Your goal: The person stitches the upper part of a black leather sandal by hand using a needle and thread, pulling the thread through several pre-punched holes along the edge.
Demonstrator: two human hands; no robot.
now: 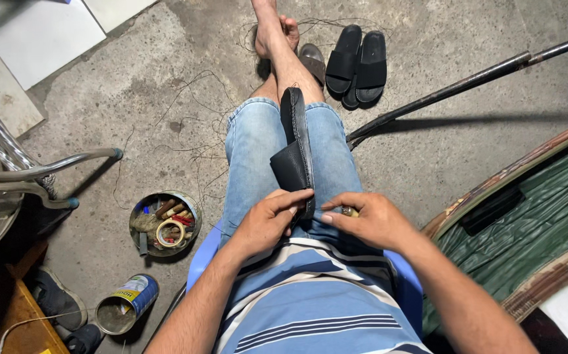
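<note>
Black leather shoe upper (295, 147) lies on the lap, its near end pinched by the left hand (267, 219). The right hand (369, 219) pinches a small tool just beside it. A slip could prick a finger.

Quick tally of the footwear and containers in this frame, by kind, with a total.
Black shoe upper held on the lap: 1
Black slide sandals: 2
Brown sandal by the foot: 1
Dark sneakers at lower left: 2
Round tin of tools and tape: 1
Tin can lying on its side: 1
Total: 8
</note>
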